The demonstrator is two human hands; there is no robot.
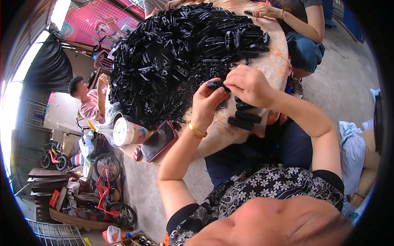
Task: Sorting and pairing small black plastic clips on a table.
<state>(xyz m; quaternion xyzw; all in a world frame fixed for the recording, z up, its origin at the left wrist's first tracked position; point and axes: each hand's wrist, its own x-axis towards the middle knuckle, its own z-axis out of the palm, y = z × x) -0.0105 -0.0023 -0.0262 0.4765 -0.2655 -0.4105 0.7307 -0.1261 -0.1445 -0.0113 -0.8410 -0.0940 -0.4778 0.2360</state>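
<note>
My left hand (207, 102) grips a small black plastic part (215, 85) between thumb and fingers, above the table's near side. My right hand (249, 85) is closed in a pinch at that part's right end; whatever lies between its fingertips is too small or hidden to make out. Just below the right hand, several oblong black pieces (245, 117) lie side by side near the table edge. Beyond both hands spreads a large heap of loose black plastic parts (176, 49), with smaller bits along its near edge.
The round table has a patterned cover (273, 67). A lidded drink cup (124, 132) and a dark-screened phone or tablet (159, 141) sit at its left edge. Co-workers sit at the left (92, 104) and far right (305, 20). A red bicycle (106, 188) and sacks (353, 156) stand around.
</note>
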